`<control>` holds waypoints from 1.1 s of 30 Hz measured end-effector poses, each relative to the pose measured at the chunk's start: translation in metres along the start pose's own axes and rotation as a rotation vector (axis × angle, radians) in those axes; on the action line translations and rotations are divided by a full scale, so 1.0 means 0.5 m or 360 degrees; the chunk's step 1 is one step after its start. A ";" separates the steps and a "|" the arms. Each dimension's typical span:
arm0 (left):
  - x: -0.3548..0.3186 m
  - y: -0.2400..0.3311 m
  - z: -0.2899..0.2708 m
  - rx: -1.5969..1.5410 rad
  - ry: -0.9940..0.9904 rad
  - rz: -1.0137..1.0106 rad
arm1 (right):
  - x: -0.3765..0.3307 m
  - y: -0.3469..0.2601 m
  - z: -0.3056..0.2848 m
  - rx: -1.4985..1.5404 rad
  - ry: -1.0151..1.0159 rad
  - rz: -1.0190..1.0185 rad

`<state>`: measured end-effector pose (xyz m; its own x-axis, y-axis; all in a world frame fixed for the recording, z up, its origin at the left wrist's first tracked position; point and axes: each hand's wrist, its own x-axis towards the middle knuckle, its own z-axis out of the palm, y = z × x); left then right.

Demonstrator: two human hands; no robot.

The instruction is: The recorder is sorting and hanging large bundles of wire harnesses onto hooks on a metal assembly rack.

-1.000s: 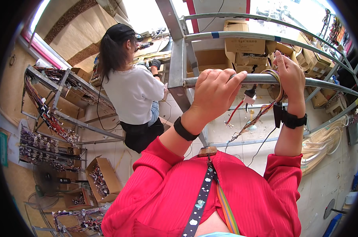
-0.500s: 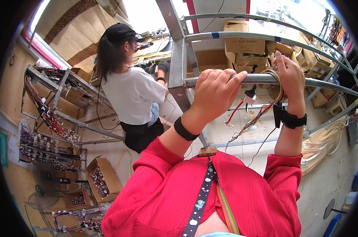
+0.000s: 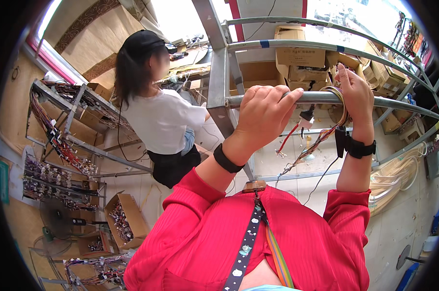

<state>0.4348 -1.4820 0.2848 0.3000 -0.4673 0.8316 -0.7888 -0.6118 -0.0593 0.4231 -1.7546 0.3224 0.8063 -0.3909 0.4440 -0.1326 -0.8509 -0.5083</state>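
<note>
resting over the bar (image 3: 316,97), the left hand (image 3: 268,112) has its fingers bent across the metal and touching it; whether they pinch anything there cannot be told. the right hand (image 3: 359,99) stands upright beside the bar, fingers raised and partly curled inward; their far side is hidden, so whether they grip anything cannot be told either. black bands (image 3: 227,158) sit on both wrists.

the wires (image 3: 345,113) loop over the bar between the two hands, apart from the left fingers and close against the inner edge of the right hand, below its raised fingertips. judging by this, the hanging is done: the loop sits on the metal, while the tails (image 3: 319,142) trail loose below it. no tie around them can be made out, so the work looks partway, with the tails not yet secured.

just left of the loop hangs a white plug (image 3: 307,122), with red leads (image 3: 288,139) near it.

farther off, pale tubing (image 3: 399,172) lies on the floor (image 3: 389,233), a co-worker (image 3: 163,121) in a white top is at the left, and cardboard boxes (image 3: 302,57) stand beyond the bar.
</note>
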 end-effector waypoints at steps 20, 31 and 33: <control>-0.001 -0.001 0.003 0.0010 0.0035 -0.0001 | -0.005 -0.009 -0.004 -0.0013 0.0011 -0.0008; 0.000 0.000 0.000 0.0001 0.0015 0.0001 | -0.005 -0.008 -0.003 0.0008 0.0027 -0.0034; -0.001 -0.001 0.001 0.0003 0.0017 0.0000 | -0.005 -0.008 -0.003 0.0003 0.0023 -0.0029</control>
<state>0.4352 -1.4819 0.2844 0.2941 -0.4609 0.8373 -0.7878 -0.6129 -0.0606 0.4209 -1.7508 0.3247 0.8000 -0.3802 0.4641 -0.1167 -0.8574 -0.5012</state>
